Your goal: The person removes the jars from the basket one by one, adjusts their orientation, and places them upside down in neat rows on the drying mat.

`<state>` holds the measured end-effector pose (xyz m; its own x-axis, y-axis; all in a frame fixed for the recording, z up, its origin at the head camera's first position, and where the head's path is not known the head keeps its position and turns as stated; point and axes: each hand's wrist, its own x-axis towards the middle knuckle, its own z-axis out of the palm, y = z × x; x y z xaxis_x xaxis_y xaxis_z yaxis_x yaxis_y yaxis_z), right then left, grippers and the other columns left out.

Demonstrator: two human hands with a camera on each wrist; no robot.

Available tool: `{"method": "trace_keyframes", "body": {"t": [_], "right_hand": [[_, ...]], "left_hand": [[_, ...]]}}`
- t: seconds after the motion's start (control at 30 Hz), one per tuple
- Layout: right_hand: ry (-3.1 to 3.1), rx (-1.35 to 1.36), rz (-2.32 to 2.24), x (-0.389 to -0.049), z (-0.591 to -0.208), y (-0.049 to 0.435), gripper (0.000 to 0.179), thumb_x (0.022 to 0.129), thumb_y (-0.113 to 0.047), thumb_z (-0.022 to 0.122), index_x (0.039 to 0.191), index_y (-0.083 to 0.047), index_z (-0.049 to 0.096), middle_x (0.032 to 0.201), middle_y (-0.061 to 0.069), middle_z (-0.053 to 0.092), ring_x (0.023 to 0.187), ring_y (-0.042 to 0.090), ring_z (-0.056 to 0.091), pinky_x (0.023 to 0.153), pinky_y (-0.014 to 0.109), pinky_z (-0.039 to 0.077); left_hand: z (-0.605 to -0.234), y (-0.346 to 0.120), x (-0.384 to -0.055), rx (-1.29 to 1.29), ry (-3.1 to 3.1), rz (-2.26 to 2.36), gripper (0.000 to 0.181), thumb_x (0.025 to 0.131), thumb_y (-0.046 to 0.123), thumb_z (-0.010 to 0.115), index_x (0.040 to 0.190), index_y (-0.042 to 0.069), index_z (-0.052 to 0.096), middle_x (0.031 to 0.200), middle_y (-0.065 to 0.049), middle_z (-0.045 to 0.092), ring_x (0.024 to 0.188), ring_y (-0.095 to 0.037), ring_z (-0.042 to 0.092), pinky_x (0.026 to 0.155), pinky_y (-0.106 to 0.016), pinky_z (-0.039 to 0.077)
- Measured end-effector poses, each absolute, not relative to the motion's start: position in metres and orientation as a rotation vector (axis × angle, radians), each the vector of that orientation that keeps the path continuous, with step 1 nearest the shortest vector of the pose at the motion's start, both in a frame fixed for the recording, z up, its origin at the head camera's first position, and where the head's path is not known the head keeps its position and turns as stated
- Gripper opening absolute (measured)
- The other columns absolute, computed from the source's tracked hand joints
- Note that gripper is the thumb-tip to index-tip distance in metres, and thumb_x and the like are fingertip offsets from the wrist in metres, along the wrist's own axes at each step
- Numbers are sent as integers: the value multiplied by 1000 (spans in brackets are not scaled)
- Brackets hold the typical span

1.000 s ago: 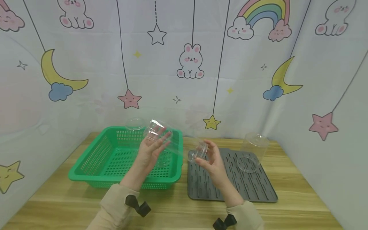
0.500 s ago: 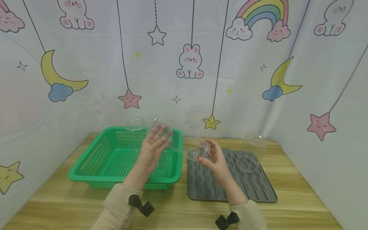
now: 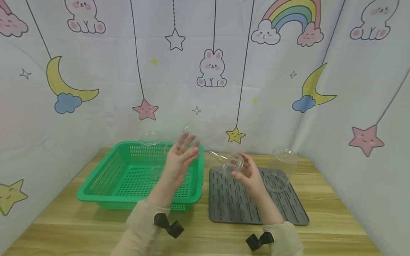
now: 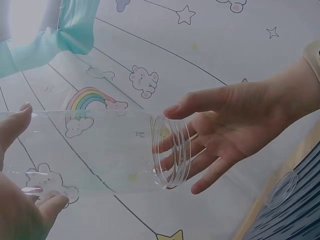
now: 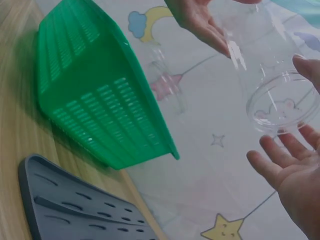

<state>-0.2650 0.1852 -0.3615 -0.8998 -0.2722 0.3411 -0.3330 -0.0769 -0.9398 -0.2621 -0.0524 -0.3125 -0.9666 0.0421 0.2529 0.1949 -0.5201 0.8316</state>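
A clear plastic jar [image 4: 100, 150] is held sideways in the air between both hands, its ringed rim towards the right. My left hand [image 3: 179, 160] holds the jar's far end, thumb on one side and fingers on the other. At the rim, my right hand [image 3: 253, 179] has its thumb on one side and its spread fingers round the other. In the head view the jar's body nearly vanishes against the backdrop, though its rim [image 3: 235, 163] shows beside the right fingers. A second clear jar [image 3: 282, 165] stands on the grey ridged mat [image 3: 224, 202].
Left on the wooden table [image 3: 198, 234] sits a green perforated basket [image 3: 141, 199]. Inside it, the round rim of another clear jar [image 3: 150, 138] rises above the back edge. A white patterned cloth [image 3: 179, 81] hangs close behind everything.
Both hands have drifted right, the left one also slightly up, carrying the jar along. Its rim now lies nearer the mat's middle. The jar on the mat and the basket stay put.
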Motion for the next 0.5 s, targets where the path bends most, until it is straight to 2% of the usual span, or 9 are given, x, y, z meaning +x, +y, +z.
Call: {"method": "trace_keyframes", "body": {"t": [0.13,0.23,0.37,0.43,0.5], "right_hand": [[-2084,670,2157,-267,-360,197,71,89,-1,57,150,3,21,150,27,33,132,21,44,95,22,48],[-2027,670,2154,-268,-359,207,69,90,0,56,149,3,21,151,23,32,127,7,48,96,19,48],[-1914,689,2155,-269,-355,222,61,93,0,54,147,2,25,146,6,39,127,7,48,99,17,46],[-1826,699,2170,-270,-351,230,55,93,1,52,144,-1,31,139,-1,47,126,10,50,99,19,47],[-1713,721,2195,-270,-348,239,48,93,3,50,140,-5,39,134,-3,52,123,12,53,99,21,49]], "left_hand": [[-307,-40,-260,-373,-1488,-2631,69,91,-7,58,152,9,29,153,-12,40,140,-30,41,109,-32,43],[-303,-29,-259,-385,-1463,-2627,74,88,-1,67,152,8,30,152,-12,41,140,-30,42,106,-30,46],[-300,-16,-259,-402,-1451,-2579,92,78,10,82,153,10,28,152,-10,42,139,-28,44,105,-33,47],[-300,-10,-259,-384,-1469,-2537,94,77,8,83,153,13,28,152,-8,43,139,-26,45,107,-35,46],[-301,-4,-260,-352,-1503,-2501,91,79,1,79,153,16,29,151,-5,44,139,-23,44,110,-37,43]]}}
